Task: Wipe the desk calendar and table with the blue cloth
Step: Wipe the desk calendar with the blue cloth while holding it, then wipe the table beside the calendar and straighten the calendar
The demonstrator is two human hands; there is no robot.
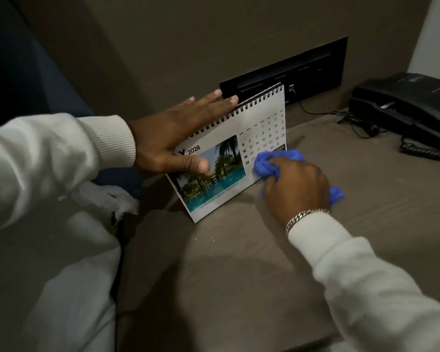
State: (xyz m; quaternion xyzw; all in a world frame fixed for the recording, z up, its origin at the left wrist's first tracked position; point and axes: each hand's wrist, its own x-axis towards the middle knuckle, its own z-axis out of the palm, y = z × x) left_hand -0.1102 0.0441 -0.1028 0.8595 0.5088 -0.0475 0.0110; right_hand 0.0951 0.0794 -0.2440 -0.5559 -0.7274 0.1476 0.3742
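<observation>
Head view looks down on a brown wood-grain table [239,275] set against a dark wall. On it stands a spiral-bound desk calendar [229,153], tented and leaning back, its white page showing "2026", a photo of palms beside a pool, and a grid of dates on the right half.

The left hand [175,133] grips the calendar at its upper left corner: the fingers lie flat and spread behind the page along the wire binding, and the thumb presses on the front over the top edge of the photo. A pale ribbed sleeve [61,161] covers the arm to the wrist.

The right hand [297,186] is clenched around a bunched blue cloth [272,163]. The cloth is pressed against the lower right part of the calendar page, covering the last row of dates, and its lower part sits on the table just in front of the calendar's right corner. A tail of the cloth sticks out past the far side of the hand. A chain bracelet [305,217] circles the wrist above a pale cuff.

Behind the calendar, a black recessed panel [285,69] is set into the wall, with a thin cable running from it along the table toward a black corded telephone [404,107] at the right edge. A few pale specks lie on the table in front of the calendar. At the left, pale crumpled fabric, perhaps the person's clothing, fills the lower corner
</observation>
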